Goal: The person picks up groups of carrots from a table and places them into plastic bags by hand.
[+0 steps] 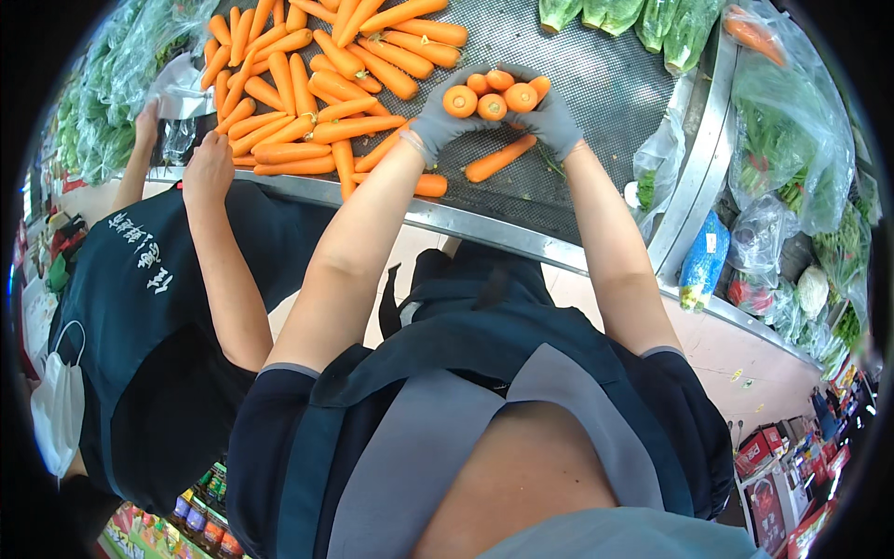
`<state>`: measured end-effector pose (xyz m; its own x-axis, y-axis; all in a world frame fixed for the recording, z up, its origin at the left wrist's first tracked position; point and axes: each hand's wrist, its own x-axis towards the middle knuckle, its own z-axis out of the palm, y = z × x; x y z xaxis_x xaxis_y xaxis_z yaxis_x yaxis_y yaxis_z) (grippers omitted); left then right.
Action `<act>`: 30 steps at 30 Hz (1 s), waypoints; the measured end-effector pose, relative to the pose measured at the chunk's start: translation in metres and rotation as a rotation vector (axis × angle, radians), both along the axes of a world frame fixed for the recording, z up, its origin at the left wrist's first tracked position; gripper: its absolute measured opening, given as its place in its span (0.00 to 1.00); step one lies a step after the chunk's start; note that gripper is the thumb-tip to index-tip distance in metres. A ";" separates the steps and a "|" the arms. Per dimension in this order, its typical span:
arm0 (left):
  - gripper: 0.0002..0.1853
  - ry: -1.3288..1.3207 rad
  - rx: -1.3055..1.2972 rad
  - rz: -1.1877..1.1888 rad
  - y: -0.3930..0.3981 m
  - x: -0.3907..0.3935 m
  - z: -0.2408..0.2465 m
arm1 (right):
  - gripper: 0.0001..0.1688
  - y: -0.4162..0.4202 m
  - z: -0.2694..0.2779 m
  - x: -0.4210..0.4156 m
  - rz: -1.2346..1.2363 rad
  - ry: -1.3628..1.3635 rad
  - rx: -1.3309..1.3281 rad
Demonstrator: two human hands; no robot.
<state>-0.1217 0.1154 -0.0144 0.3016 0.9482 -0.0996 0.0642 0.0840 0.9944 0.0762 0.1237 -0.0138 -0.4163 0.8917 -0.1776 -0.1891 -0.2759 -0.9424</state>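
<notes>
Between my gloved hands is a bundle of several carrots, their cut tops facing me. My left hand, in a grey glove, wraps the bundle's left side. Around its right side curls my right hand, gloved the same way. Both hands are above the dark mesh mat of the display counter. One loose carrot lies on the mat just below the bundle. A large pile of loose carrots spreads to the left of my left hand. The far ends of the held carrots are hidden.
A co-worker stands at my left, hands on a clear plastic bag. Bagged leafy greens are heaped far left. Wrapped green vegetables lie at the back right. A metal rim edges the counter; bagged produce sits beyond the right divider.
</notes>
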 end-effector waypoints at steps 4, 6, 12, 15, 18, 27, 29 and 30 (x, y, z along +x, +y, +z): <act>0.41 -0.093 -0.037 -0.002 0.001 -0.004 -0.002 | 0.36 0.004 0.003 0.000 0.005 0.044 0.001; 0.39 -0.070 -0.029 0.003 0.005 -0.004 -0.002 | 0.35 0.007 0.006 -0.003 0.022 0.078 0.003; 0.27 -0.047 -0.237 0.043 0.019 -0.005 0.015 | 0.31 0.022 0.013 -0.007 -0.026 -0.109 -0.031; 0.26 -0.412 -0.316 0.088 0.009 -0.011 0.029 | 0.31 0.020 0.032 -0.022 -0.057 -0.256 0.041; 0.31 -0.873 -0.607 0.158 -0.024 -0.019 0.037 | 0.37 0.014 0.067 -0.034 0.077 -0.611 0.055; 0.32 -1.216 -0.713 0.317 -0.107 -0.023 0.060 | 0.36 -0.022 0.104 -0.062 0.236 -0.714 0.163; 0.32 -1.196 -0.672 0.333 -0.112 -0.033 0.066 | 0.36 -0.036 0.124 -0.067 0.304 -0.613 0.123; 0.33 -1.180 -0.645 0.328 -0.116 -0.039 0.069 | 0.35 -0.043 0.131 -0.065 0.360 -0.518 0.065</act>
